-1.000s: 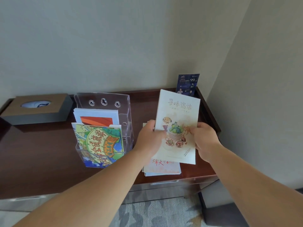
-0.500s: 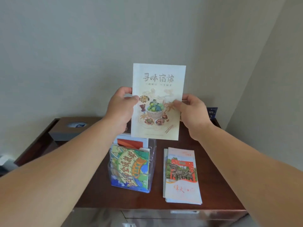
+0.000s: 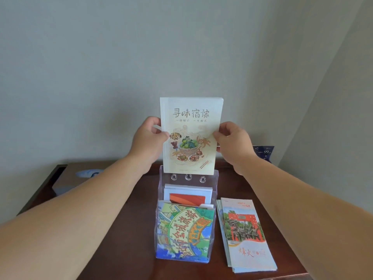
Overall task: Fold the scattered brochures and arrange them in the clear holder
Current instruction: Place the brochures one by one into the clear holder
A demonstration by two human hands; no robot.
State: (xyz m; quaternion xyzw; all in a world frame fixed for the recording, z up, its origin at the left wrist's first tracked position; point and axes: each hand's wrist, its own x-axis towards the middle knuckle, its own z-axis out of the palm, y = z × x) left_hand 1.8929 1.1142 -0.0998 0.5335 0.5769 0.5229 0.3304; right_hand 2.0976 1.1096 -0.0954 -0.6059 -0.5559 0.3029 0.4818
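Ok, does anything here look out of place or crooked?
Mostly tidy. The pile of red-gate brochures lies flat on the table right of the holder, fanned slightly askew and not yet filed. Both hands hold the food brochure upright above the holder's back. Nothing looks damaged.

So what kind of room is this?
Probably a hotel room or lobby corner: a clear holder of travel brochures, a wooden desk and a tissue box.
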